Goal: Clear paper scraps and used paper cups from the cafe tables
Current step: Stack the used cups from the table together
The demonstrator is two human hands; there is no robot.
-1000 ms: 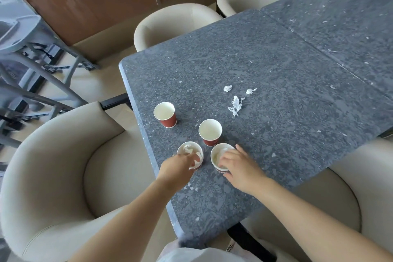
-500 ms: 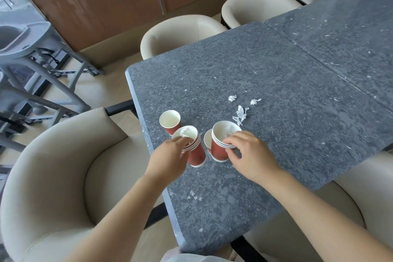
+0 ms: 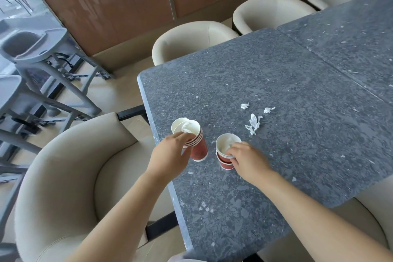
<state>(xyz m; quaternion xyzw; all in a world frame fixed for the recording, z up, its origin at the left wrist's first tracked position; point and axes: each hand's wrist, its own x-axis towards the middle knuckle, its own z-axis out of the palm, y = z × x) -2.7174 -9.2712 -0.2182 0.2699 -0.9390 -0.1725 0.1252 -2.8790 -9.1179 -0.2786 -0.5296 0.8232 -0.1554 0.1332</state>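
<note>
On the dark grey stone table (image 3: pixel 276 83), my left hand (image 3: pixel 170 155) grips a tilted stack of red paper cups (image 3: pixel 196 143) with crumpled paper inside. It hangs just over a single white-lined cup (image 3: pixel 177 126) near the table's left edge. My right hand (image 3: pixel 246 160) holds the rim of another red cup stack (image 3: pixel 225 151), nested into a cup standing on the table; white paper shows inside. Three white paper scraps lie beyond: a long torn one (image 3: pixel 253 123), a small ball (image 3: pixel 244 105) and a small twist (image 3: pixel 269 110).
Cream tub chairs surround the table: one at my left (image 3: pixel 70 176), two on the far side (image 3: pixel 191 38). Grey high chairs (image 3: pixel 42 55) stand at the far left. A second grey table (image 3: pixel 350 34) adjoins on the right. Tiny white crumbs (image 3: pixel 205 206) dot the near tabletop.
My left hand carried its cup stack left over the single cup. My right hand lowered its stack into the cup that stood beside it.
</note>
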